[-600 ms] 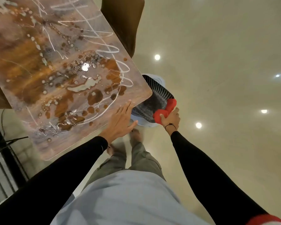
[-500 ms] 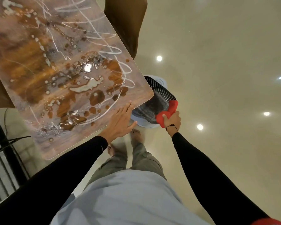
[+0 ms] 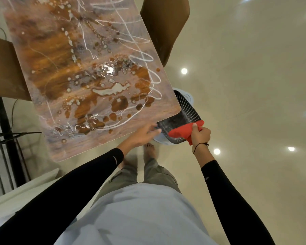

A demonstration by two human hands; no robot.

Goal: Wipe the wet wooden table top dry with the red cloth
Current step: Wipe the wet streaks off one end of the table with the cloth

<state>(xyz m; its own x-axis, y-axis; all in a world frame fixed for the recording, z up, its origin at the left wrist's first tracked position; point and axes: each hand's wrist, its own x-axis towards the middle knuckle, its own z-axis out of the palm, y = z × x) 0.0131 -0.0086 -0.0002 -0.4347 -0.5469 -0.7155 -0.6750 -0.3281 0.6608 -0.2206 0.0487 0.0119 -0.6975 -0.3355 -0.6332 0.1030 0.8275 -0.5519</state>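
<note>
The wooden table top (image 3: 42, 55) fills the upper left, covered with puddles, drops and white streaks of water. My right hand (image 3: 200, 134) grips the red cloth (image 3: 182, 131) just off the table's near right corner, above a fan on the floor. My left hand (image 3: 145, 132) reaches with straight fingers past the table's near edge toward the cloth, holding nothing and blurred by motion.
A white floor fan with a dark grille (image 3: 185, 112) stands under the table's right corner. Brown chairs sit at the far right (image 3: 164, 23) and left (image 3: 2, 68) of the table. A black metal frame (image 3: 2, 129) stands at the left. My feet are on the glossy beige floor (image 3: 245, 85).
My left hand has left the table's edge and moved right toward the cloth. My right hand has pulled the red cloth up off the fan grille and spread it a little.
</note>
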